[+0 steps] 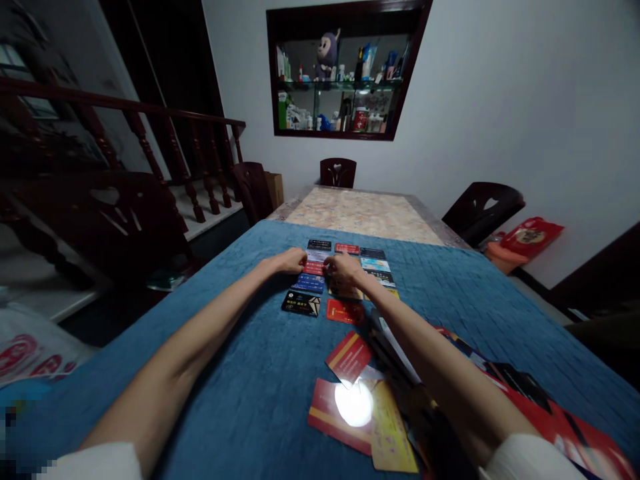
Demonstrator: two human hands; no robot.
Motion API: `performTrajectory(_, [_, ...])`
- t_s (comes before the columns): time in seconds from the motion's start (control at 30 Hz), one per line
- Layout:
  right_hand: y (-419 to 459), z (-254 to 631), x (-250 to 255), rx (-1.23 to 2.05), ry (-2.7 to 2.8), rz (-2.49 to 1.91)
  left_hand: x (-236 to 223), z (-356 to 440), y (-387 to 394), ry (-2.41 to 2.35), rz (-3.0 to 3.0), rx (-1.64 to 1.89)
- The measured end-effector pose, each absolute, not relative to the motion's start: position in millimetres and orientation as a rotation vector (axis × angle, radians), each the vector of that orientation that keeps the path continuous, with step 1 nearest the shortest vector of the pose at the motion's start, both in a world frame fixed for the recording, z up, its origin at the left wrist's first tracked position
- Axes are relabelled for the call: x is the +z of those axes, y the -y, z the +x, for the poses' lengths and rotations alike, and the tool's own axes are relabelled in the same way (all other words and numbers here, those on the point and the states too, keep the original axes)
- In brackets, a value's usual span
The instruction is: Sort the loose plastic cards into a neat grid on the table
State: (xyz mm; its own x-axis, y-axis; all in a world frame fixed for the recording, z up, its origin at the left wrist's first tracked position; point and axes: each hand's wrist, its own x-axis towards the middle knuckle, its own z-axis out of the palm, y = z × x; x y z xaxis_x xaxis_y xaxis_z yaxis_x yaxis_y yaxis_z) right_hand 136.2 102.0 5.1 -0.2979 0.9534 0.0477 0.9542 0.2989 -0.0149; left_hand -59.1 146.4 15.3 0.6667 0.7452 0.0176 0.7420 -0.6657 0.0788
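Observation:
Rows of plastic cards lie on the blue cloth. A red card (314, 269) in the left column sits between my two hands. My left hand (293, 261) has curled fingers at its left edge, and my right hand (343, 268) has its fingertips at the right edge. Just nearer lies a blue card (308, 284), then a black card (301, 303) with a pale angular pattern. Farther off is another black card (320, 245). To the right are a light blue card (375, 265) and an orange-red card (344, 311). My right hand partly hides the middle column.
Larger red and yellow cards, including a yellow card (393, 427), lie loose near me, with a bright glare on them. Dark and red items (540, 407) are at the right. The blue cloth (215, 373) covers the table's near part; chairs (483, 210) stand around it.

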Motion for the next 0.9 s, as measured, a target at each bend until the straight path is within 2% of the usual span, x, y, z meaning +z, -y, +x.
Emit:
performTrajectory(0.47, [-52, 164, 16, -0.216, 2.359, -1.732, 16, -58, -126, -1.27, 2.854, 0.42])
performTrajectory(0.73, [-6, 193, 3, -0.246, 2.313, -1.728, 6, -40, -82, -0.939, 2.914, 0.611])
performTrajectory(0.9, [25, 212, -4, -0.242, 2.276, -1.735, 7, -23, -46, -0.753, 2.966, 0.569])
